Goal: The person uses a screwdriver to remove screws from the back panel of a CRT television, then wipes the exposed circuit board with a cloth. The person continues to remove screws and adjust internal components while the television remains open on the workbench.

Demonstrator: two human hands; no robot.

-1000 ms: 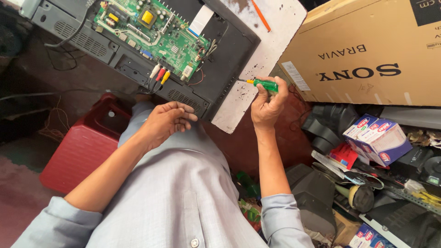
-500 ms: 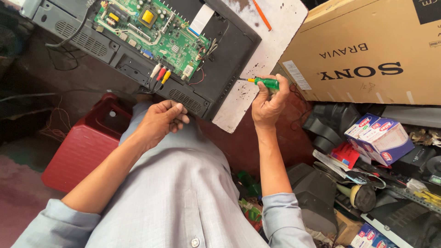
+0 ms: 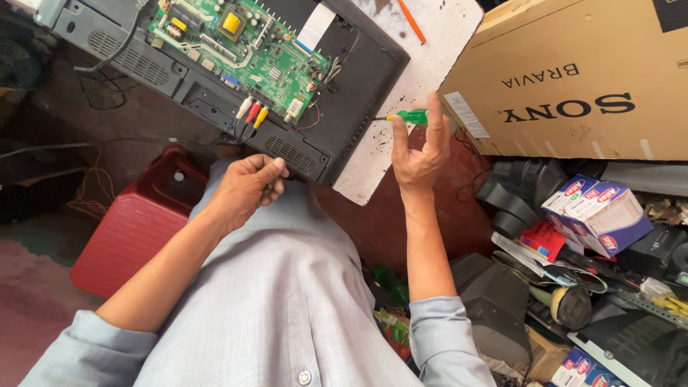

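Just beyond your right hand (image 3: 419, 147) and the green screwdriver (image 3: 410, 116) it holds lies a white board (image 3: 437, 43). On it rest an opened black television back (image 3: 344, 107) to the left of your grip and an orange pencil (image 3: 412, 20) farther up. A big cardboard box (image 3: 573, 79) sits to the right of that hand.
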